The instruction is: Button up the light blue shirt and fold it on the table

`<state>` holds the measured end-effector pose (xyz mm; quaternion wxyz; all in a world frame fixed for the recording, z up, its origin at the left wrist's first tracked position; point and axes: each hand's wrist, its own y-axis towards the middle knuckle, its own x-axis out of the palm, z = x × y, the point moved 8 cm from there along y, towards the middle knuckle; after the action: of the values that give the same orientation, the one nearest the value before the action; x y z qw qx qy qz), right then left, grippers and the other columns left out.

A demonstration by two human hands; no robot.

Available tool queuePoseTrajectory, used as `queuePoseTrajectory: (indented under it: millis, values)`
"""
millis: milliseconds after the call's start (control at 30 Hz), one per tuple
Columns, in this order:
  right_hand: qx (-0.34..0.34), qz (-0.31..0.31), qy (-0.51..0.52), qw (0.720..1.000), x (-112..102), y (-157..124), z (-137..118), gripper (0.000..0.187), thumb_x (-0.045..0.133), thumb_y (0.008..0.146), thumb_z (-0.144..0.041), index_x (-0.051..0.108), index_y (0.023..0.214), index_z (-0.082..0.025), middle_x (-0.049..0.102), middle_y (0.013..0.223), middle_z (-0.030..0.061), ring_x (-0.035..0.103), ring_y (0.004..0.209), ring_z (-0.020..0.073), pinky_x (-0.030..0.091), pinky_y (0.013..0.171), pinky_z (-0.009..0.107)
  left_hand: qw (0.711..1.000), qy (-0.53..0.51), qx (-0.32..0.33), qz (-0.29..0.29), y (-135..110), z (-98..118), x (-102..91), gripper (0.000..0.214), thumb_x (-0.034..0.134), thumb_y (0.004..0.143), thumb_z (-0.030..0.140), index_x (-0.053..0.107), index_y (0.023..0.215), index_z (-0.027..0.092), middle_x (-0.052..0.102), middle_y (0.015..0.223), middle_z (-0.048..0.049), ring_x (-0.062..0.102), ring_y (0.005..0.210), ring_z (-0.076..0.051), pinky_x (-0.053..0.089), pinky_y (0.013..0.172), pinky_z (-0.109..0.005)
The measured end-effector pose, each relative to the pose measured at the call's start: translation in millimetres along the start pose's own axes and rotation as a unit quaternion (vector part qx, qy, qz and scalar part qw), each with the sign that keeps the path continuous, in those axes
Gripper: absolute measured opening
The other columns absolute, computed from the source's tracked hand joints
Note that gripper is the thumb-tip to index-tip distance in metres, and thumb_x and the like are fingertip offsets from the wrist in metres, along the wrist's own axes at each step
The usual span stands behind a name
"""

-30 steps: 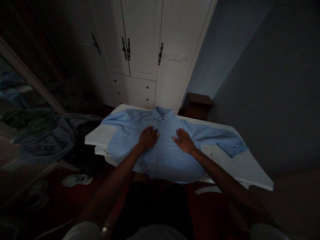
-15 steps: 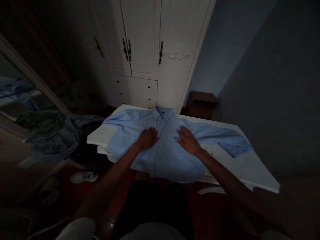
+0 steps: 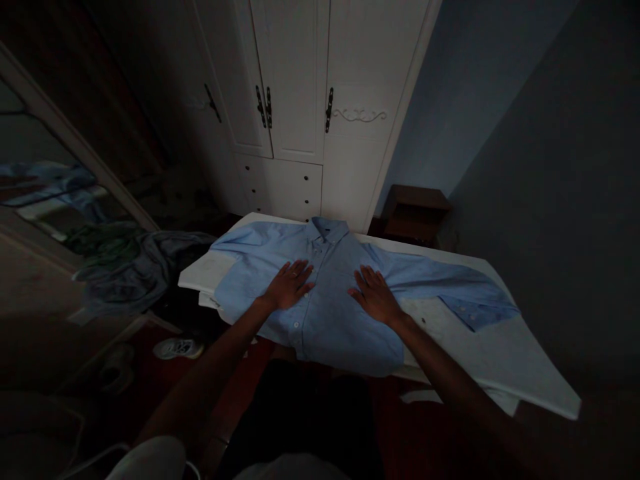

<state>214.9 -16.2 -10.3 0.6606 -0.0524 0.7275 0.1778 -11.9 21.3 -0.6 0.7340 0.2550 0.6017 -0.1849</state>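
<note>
A light blue button-up shirt lies front side up across a white board-like table, its collar at the far edge. Both sleeves are spread out to the sides, and the lower hem hangs at the near edge. Flat on the shirt's left half, beside the button strip, rests my left hand, fingers spread and a ring on one of them. My right hand lies on the other half of the chest, also with fingers spread. Neither hand grips any cloth.
Behind the table stands a white wardrobe with dark handles. A small brown cabinet is at the back right. Heaped grey and green clothes lie at the left, near a mirror. A sneaker sits on the red floor.
Both hands have slid slightly toward me over the shirt and still lie flat. The near hem has shifted a little, and the camera view has turned slightly left.
</note>
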Motion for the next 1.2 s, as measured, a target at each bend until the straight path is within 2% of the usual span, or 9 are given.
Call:
queuePoseTrajectory:
  millis: [200, 467, 633, 800, 933, 1000, 1067, 1133, 1200]
  values:
    - [0.003, 0.01, 0.002, 1.0, 1, 0, 1, 0.076, 0.02, 0.097, -0.061, 0.043, 0.145, -0.007, 0.031, 0.154, 0.0214, 0.024, 0.146, 0.0326, 0.017, 0.118, 0.049, 1.0, 0.015, -0.001, -0.006, -1, 2, 0.0, 0.059, 0.029, 0.099, 0.05, 0.031, 0.151, 0.022, 0.028, 0.158, -0.0092, 0.02, 0.148, -0.022, 0.01, 0.121, -0.042]
    - [-0.005, 0.034, 0.001, 0.999, 4, 0, 2, 0.07, 0.024, 0.098, -0.058, 0.044, 0.144, -0.008, 0.034, 0.153, 0.0206, 0.026, 0.145, 0.0318, 0.022, 0.116, 0.051, 0.999, 0.053, 0.009, -0.005, 0, -1, 4.7, 0.059, 0.025, 0.1, 0.051, 0.032, 0.15, 0.021, 0.03, 0.157, -0.0082, 0.022, 0.147, -0.023, 0.015, 0.12, -0.044]
    - [-0.003, 0.03, -0.005, 1.0, 3, -1, 2, 0.07, 0.024, 0.099, -0.058, 0.044, 0.144, -0.008, 0.035, 0.153, 0.0205, 0.028, 0.144, 0.0313, 0.022, 0.117, 0.05, 0.999, 0.053, 0.003, 0.012, 0, 0, 2.7, 0.059, 0.024, 0.099, 0.052, 0.035, 0.149, 0.022, 0.032, 0.157, -0.0079, 0.024, 0.147, -0.022, 0.016, 0.12, -0.043]
    - [-0.007, 0.018, -0.024, 1.0, -2, -3, -2, 0.066, 0.031, 0.099, -0.054, 0.044, 0.144, -0.008, 0.035, 0.153, 0.0204, 0.029, 0.144, 0.0322, 0.024, 0.116, 0.05, 0.999, 0.039, 0.0, 0.003, 0, 3, 0.3, 0.063, 0.022, 0.099, 0.055, 0.035, 0.149, 0.019, 0.03, 0.157, -0.0099, 0.023, 0.147, -0.024, 0.017, 0.12, -0.046]
    - [0.007, -0.006, -0.022, 1.0, -14, 7, -2, 0.048, 0.041, 0.098, -0.035, 0.053, 0.136, -0.009, 0.048, 0.145, 0.0201, 0.042, 0.136, 0.0316, 0.035, 0.111, 0.049, 0.999, 0.033, -0.002, 0.008, 0, 5, -2.7, 0.062, 0.023, 0.099, 0.054, 0.038, 0.148, 0.017, 0.032, 0.156, -0.0112, 0.025, 0.146, -0.025, 0.018, 0.119, -0.046]
    - [0.017, -0.041, -0.001, 0.999, -17, 18, -1, 0.039, 0.045, 0.092, -0.02, 0.063, 0.126, -0.012, 0.059, 0.134, 0.0172, 0.053, 0.128, 0.0282, 0.043, 0.106, 0.043, 0.999, 0.032, -0.003, 0.012, 0, 5, -3.7, 0.061, 0.024, 0.099, 0.052, 0.039, 0.147, 0.016, 0.033, 0.155, -0.012, 0.026, 0.146, -0.026, 0.019, 0.118, -0.046]
    - [0.051, -0.057, 0.025, 0.997, -23, 32, 0, 0.04, 0.046, 0.085, -0.009, 0.068, 0.117, -0.016, 0.066, 0.124, 0.0132, 0.061, 0.118, 0.0256, 0.049, 0.101, 0.039, 0.999, 0.033, 0.0, 0.02, 0, 6, -4.7, 0.061, 0.025, 0.099, 0.051, 0.039, 0.147, 0.015, 0.034, 0.155, -0.0126, 0.027, 0.145, -0.027, 0.02, 0.118, -0.047]
    - [0.091, -0.023, 0.047, 0.994, -34, 47, -3, 0.045, 0.045, 0.081, -0.004, 0.069, 0.117, -0.018, 0.067, 0.123, 0.0107, 0.064, 0.112, 0.0248, 0.051, 0.097, 0.039, 0.999, 0.034, 0.007, 0.03, -1, 7, -6.0, 0.06, 0.025, 0.099, 0.05, 0.04, 0.146, 0.016, 0.035, 0.154, -0.0124, 0.028, 0.145, -0.027, 0.021, 0.118, -0.048]
    - [0.085, 0.035, 0.065, 0.994, -45, 63, -16, 0.051, 0.043, 0.08, -0.002, 0.065, 0.123, -0.018, 0.065, 0.127, 0.0097, 0.063, 0.114, 0.0242, 0.051, 0.098, 0.039, 0.998, 0.036, 0.011, 0.043, -1, 8, -7.5, 0.059, 0.025, 0.099, 0.049, 0.041, 0.145, 0.016, 0.037, 0.154, -0.0125, 0.029, 0.144, -0.027, 0.021, 0.118, -0.049]
